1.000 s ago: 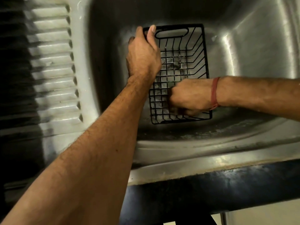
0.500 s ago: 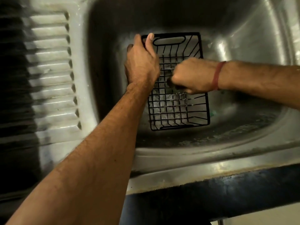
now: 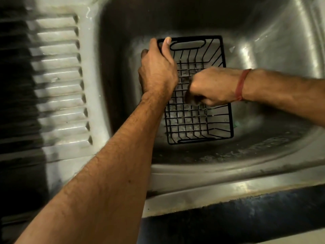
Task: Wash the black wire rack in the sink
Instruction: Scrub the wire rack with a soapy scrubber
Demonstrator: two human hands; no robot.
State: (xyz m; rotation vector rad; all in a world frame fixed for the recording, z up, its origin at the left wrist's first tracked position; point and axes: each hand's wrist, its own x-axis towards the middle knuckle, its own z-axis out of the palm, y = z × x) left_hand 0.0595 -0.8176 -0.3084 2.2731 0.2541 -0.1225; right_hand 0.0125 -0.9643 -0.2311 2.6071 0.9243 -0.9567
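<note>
Where the ribbed draining board [image 3: 59, 81] runs along the left edge, light falls on its raised ridges and the far left lies in shadow. Just right of it drops the stainless steel sink [image 3: 274, 55], its walls shiny and its floor streaked with wet residue. The left hand [image 3: 158, 69] reaches down into the basin, and its grip is curled round the far left corner of the black wire rack [image 3: 198, 120], thumb hooked over the rim beside the slotted handle. The rack lies in the middle of the sink floor, open side up, its long sides running away from the person, with suds or grime showing through the mesh bottom. The right hand [image 3: 212, 85] comes in from the right side and sits over the rack's middle, fingers curled into a fist against the wires; something dark and blurred shows under the knuckles, but whether that grip holds a scrubber cannot be told. A red band [image 3: 241, 84] circles the right wrist. Along the near edge runs the dark front of the counter [image 3: 228, 221].
</note>
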